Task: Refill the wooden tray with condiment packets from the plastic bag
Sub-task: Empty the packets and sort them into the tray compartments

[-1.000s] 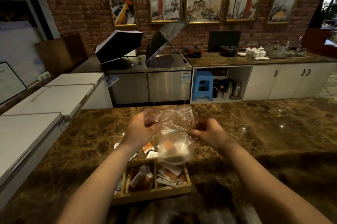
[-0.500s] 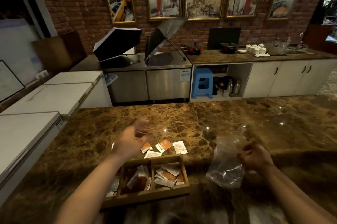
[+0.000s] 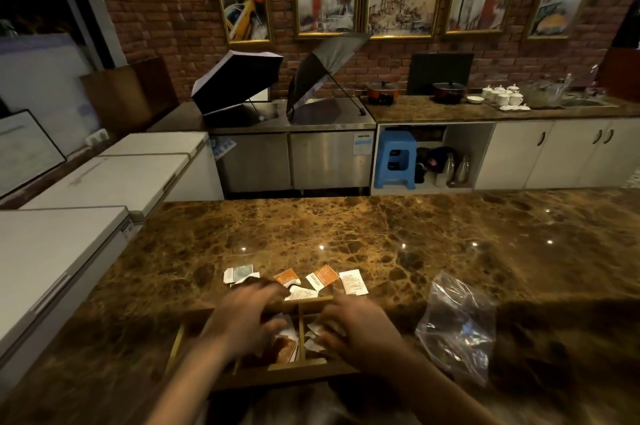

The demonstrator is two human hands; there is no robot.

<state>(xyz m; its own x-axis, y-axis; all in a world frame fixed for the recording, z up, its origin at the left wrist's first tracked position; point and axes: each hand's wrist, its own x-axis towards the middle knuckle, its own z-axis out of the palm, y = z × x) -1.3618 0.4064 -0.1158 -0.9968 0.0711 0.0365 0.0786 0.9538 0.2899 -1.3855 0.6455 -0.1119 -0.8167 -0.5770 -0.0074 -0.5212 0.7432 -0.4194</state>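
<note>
The wooden tray [image 3: 298, 363] sits at the near edge of the marble counter, with white and orange condiment packets [image 3: 287, 345] in its compartments. My left hand [image 3: 242, 317] hovers over the tray's left and middle parts, fingers spread and blurred by motion. My right hand [image 3: 360, 327] is over the right compartment with its fingertips down among the packets; whether it pinches one is unclear. The clear plastic bag [image 3: 457, 324] lies crumpled on the counter to the right of the tray, free of both hands. It looks empty.
Several loose packets [image 3: 322, 276] lie on the counter [image 3: 381, 234] just beyond the tray's far rim. White chest freezers [image 3: 69, 251] stand along the left. Across the aisle are a steel unit with two open umbrellas [image 3: 239, 85], cabinets and a blue stool [image 3: 394, 158].
The bag was held up in both hands over the tray, then my right hand carried it right and left it on the counter. Both hands have since dropped onto the tray.
</note>
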